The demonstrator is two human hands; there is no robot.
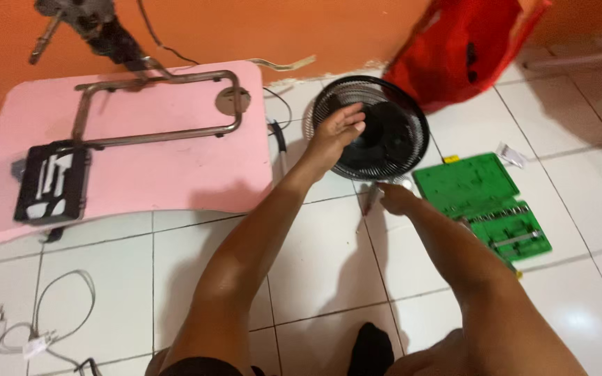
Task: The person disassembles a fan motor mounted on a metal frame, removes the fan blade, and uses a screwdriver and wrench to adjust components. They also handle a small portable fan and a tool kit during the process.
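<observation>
Hands (both) at fan (377,132); green case (485,202) holds sockets.

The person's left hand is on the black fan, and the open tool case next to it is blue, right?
Not quite. The head view shows the left hand on the black fan, but the open tool case next to it is green, not blue.

Both forearms are bare and sleeveless, with dark shorts at the thighs.
</observation>
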